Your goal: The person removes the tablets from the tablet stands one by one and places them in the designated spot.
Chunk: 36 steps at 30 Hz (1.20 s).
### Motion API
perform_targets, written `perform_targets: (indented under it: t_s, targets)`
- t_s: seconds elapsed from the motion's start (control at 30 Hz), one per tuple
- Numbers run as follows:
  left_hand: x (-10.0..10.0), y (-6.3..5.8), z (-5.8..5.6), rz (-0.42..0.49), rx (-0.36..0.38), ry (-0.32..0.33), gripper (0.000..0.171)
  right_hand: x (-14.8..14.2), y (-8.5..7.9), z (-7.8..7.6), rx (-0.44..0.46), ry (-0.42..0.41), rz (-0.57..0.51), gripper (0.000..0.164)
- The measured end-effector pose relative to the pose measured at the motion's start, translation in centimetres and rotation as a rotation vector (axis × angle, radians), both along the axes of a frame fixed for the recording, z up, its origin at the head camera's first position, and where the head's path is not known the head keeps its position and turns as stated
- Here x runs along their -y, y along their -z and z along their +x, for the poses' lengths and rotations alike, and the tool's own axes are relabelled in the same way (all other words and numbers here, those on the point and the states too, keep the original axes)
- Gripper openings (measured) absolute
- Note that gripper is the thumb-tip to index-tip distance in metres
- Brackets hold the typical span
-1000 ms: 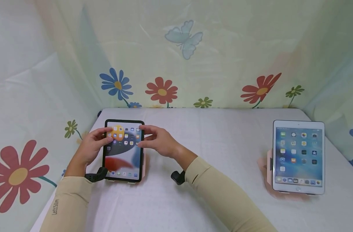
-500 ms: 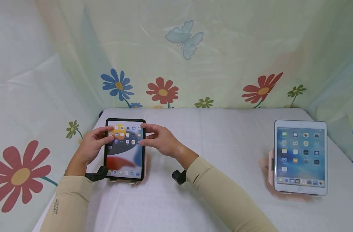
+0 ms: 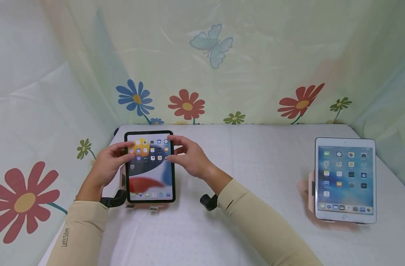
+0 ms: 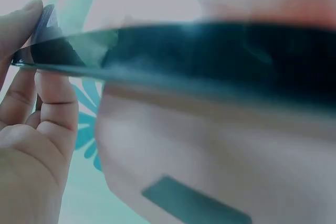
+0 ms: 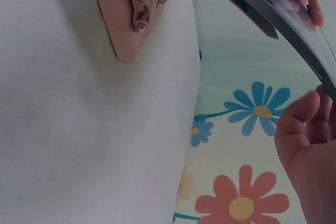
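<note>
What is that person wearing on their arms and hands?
Beige sleeves cover both forearms, and the left one has dark lettering on it. A black gadget with little holes sits at the left wrist, and another black gadget at the right. The left hand and right hand wear no gloves.

Wide passage over the desk (image 3: 255, 162) between right hand (image 3: 192, 157) and white tablet (image 3: 345, 179), black tablet (image 3: 152, 170) blocking the left, curtain (image 3: 262, 62) behind.
</note>
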<state>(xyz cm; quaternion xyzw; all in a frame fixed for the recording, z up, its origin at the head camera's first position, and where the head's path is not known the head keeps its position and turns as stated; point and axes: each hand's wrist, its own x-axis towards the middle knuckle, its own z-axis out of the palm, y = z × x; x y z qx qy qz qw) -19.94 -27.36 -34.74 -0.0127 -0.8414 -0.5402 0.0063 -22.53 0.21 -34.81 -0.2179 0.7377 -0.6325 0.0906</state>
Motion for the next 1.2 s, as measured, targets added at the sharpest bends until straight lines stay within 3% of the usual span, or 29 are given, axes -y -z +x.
perform_targets:
  t_s: [0.33,0.5,0.8,1.2]
  targets:
    - [-1.1,-0.5,0.1,0.05,0.004,0.015,0.049,-0.9,-0.6,0.1,0.007,0.014,0.001,0.057]
    - [-1.8,-0.9,0.1,0.021,0.024,0.015,0.05,-1.7,-0.6,0.1,0.004,0.031,0.014,0.056]
    - [-3.3,-1.3,-0.1,0.087,0.011,0.066,0.048,-3.1,-1.0,0.1,0.005,0.044,0.016,0.055]
    - [-5.0,-1.4,-0.6,0.08,0.009,0.086,0.047,-5.2,-1.2,0.3,-0.018,0.07,0.019,0.055]
